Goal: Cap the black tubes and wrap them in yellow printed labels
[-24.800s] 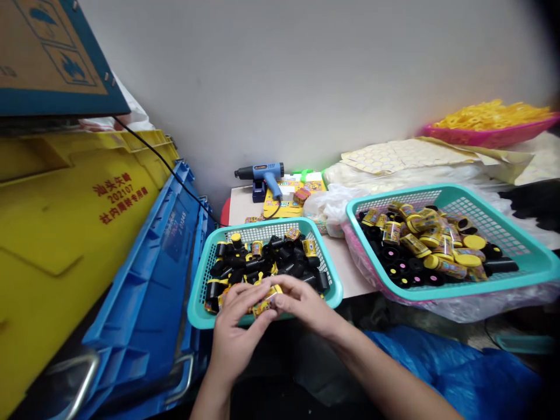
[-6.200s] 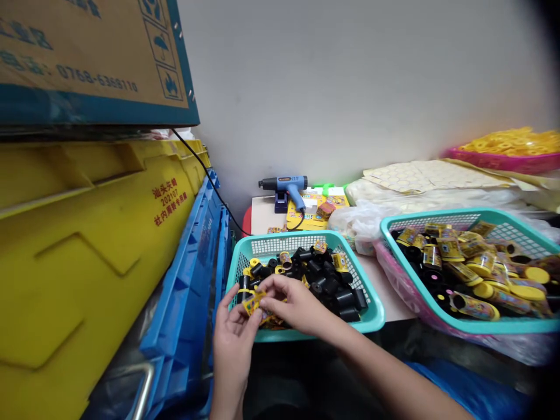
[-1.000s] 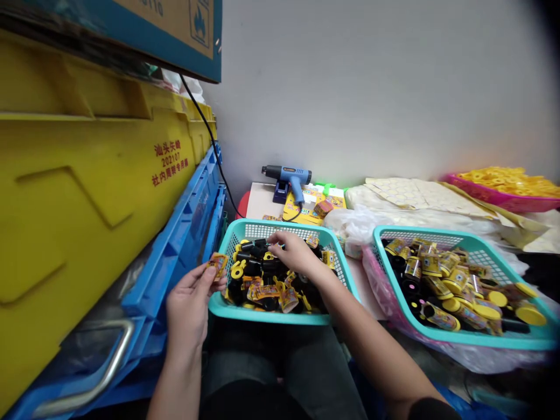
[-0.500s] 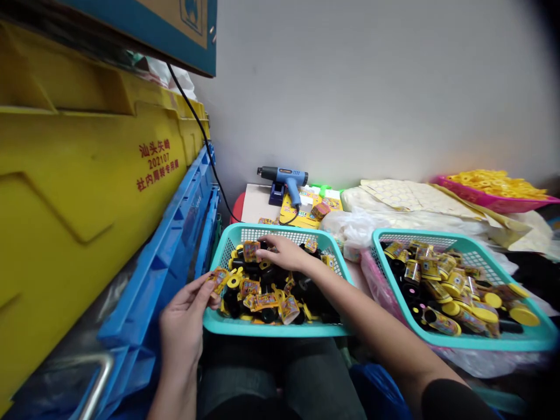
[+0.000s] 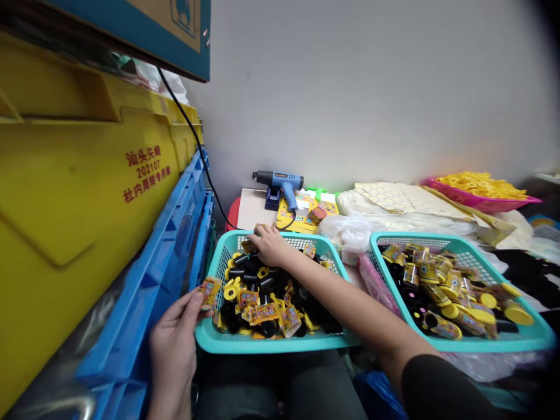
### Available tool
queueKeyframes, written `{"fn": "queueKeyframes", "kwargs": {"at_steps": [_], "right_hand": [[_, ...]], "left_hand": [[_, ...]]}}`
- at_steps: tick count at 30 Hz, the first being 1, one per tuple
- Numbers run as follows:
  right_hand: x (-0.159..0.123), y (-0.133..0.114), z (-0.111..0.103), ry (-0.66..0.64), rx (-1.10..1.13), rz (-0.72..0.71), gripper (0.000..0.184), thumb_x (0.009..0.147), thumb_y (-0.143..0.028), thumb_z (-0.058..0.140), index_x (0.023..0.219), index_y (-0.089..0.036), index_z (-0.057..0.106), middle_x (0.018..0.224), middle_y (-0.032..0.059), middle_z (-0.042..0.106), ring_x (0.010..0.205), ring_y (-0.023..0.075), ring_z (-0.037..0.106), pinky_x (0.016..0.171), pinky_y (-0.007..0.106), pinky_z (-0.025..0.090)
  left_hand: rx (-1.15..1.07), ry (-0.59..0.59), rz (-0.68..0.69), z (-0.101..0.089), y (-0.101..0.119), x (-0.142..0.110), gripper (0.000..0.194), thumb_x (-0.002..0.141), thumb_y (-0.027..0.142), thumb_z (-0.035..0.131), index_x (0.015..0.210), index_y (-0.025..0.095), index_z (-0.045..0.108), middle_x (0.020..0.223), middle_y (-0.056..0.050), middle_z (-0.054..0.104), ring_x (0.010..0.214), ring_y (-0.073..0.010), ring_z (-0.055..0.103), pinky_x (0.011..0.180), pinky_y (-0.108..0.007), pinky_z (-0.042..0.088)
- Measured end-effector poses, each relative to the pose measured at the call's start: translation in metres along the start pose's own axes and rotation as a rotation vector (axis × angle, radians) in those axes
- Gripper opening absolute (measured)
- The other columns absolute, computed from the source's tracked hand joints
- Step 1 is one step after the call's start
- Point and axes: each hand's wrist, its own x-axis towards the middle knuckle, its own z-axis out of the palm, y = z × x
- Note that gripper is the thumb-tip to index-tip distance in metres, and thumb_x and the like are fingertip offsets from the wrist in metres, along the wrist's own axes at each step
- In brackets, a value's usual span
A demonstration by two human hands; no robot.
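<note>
Between the thumb and fingers of my left hand [image 5: 177,335] is a printed orange-yellow plastic sleeve [image 5: 210,291], held at the left rim of the near turquoise basket [image 5: 280,345]. My right hand [image 5: 270,245] is over the basket's far rim, its fingers apart and reaching toward a printed piece lying just behind it. Another printed sleeve [image 5: 248,247] lies below its thumb; whether they touch is unclear. Black cylinders [image 5: 266,284], yellow ring-shaped parts [image 5: 231,291] and more sleeves [image 5: 265,313] are jumbled inside the basket.
A second turquoise basket [image 5: 485,346] at right holds sleeved yellow-and-black pieces. Behind stand a blue heat gun [image 5: 286,185] and a pink tray [image 5: 485,201] of yellow parts. Yellow and blue crates [image 5: 144,297] wall off the left; a black cord [image 5: 192,125] hangs there.
My right hand has moved from above the basket's contents back to its far rim. My left hand, still pinching the sleeve, has shifted slightly left and down. The view has shifted a little.
</note>
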Motion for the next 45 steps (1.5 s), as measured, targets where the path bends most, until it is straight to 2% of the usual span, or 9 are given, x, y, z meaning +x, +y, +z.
{"fn": "queueKeyframes", "kwargs": {"at_steps": [6, 14, 18, 24, 29, 31, 35, 40, 45], "right_hand": [[0.009, -0.009, 0.02, -0.057, -0.133, -0.059, 0.025, 0.095, -0.015, 0.036, 0.108, -0.015, 0.057, 0.123, 0.0175, 0.049, 0.11, 0.0292, 0.042, 0.083, 0.042, 0.04], [0.009, -0.011, 0.034, -0.113, -0.181, 0.11, 0.024, 0.092, -0.01, 0.038, 0.104, -0.006, 0.059, 0.102, 0.0217, 0.063, 0.097, 0.03, 0.051, 0.072, 0.039, 0.042], [0.013, -0.007, 0.022, -0.121, -0.159, 0.083, 0.018, 0.089, -0.01, 0.047, 0.092, -0.009, 0.064, 0.098, 0.0176, 0.066, 0.095, 0.0266, 0.054, 0.073, 0.035, 0.042], [-0.02, -0.012, -0.015, 0.01, -0.169, 0.101, 0.024, 0.094, -0.017, 0.04, 0.107, -0.008, 0.059, 0.105, 0.0177, 0.06, 0.098, 0.0252, 0.052, 0.081, 0.037, 0.041], [-0.071, -0.037, -0.02, -0.142, 0.036, -0.297, 0.016, 0.085, -0.025, 0.057, 0.095, -0.014, 0.063, 0.106, 0.0127, 0.059, 0.095, 0.0235, 0.05, 0.082, 0.037, 0.042], [-0.082, -0.04, -0.017, -0.17, 0.202, -0.356, 0.019, 0.082, -0.027, 0.062, 0.097, -0.015, 0.062, 0.112, 0.0118, 0.057, 0.1, 0.0226, 0.049, 0.089, 0.037, 0.041], [-0.076, -0.038, -0.009, -0.065, 0.331, -0.118, 0.025, 0.089, -0.027, 0.052, 0.109, -0.012, 0.058, 0.117, 0.0143, 0.056, 0.108, 0.0223, 0.049, 0.095, 0.037, 0.041], [-0.043, -0.019, -0.001, -0.006, 0.181, 0.036, 0.031, 0.091, -0.028, 0.05, 0.118, -0.013, 0.055, 0.113, 0.0146, 0.059, 0.104, 0.0253, 0.051, 0.089, 0.04, 0.043], [-0.027, 0.008, 0.002, -0.153, 0.207, 0.155, 0.039, 0.085, -0.031, 0.061, 0.12, -0.014, 0.056, 0.109, 0.0132, 0.064, 0.098, 0.0246, 0.059, 0.082, 0.036, 0.045]], "left_hand": [[0.036, -0.011, -0.013, -0.004, -0.006, 0.001, 0.029, 0.059, 0.034, 0.082, 0.082, 0.018, 0.074, 0.074, 0.001, 0.075, 0.06, -0.0094, 0.064, 0.056, -0.017, 0.051], [0.101, -0.041, -0.058, -0.006, -0.005, 0.006, 0.031, 0.06, 0.036, 0.081, 0.084, 0.017, 0.074, 0.071, 0.001, 0.074, 0.058, -0.0095, 0.063, 0.056, -0.017, 0.051], [0.106, -0.022, -0.076, -0.005, -0.004, 0.005, 0.033, 0.058, 0.037, 0.082, 0.083, 0.016, 0.074, 0.066, 0.001, 0.073, 0.055, -0.009, 0.062, 0.052, -0.017, 0.051], [0.085, -0.019, -0.072, -0.004, -0.005, 0.002, 0.036, 0.056, 0.038, 0.083, 0.083, 0.017, 0.075, 0.074, 0.0, 0.076, 0.061, -0.01, 0.065, 0.055, -0.016, 0.052], [0.108, -0.025, -0.036, -0.004, -0.007, 0.002, 0.034, 0.059, 0.038, 0.082, 0.084, 0.017, 0.075, 0.079, -0.001, 0.077, 0.064, -0.0104, 0.066, 0.058, -0.016, 0.052], [0.109, -0.029, -0.036, -0.005, -0.008, 0.002, 0.034, 0.059, 0.039, 0.081, 0.085, 0.017, 0.075, 0.078, -0.002, 0.076, 0.063, -0.0109, 0.065, 0.057, -0.016, 0.052], [0.137, -0.007, -0.052, -0.008, -0.009, 0.003, 0.038, 0.059, 0.041, 0.081, 0.087, 0.016, 0.075, 0.08, -0.004, 0.076, 0.062, -0.013, 0.066, 0.057, -0.02, 0.054], [0.209, 0.023, -0.085, -0.01, -0.012, 0.005, 0.041, 0.06, 0.045, 0.079, 0.088, 0.015, 0.074, 0.084, -0.005, 0.077, 0.066, -0.0162, 0.068, 0.059, -0.023, 0.056], [0.22, 0.068, -0.115, -0.012, -0.015, 0.007, 0.041, 0.059, 0.043, 0.08, 0.089, 0.016, 0.073, 0.081, -0.003, 0.077, 0.064, -0.0158, 0.069, 0.055, -0.021, 0.056]]}}
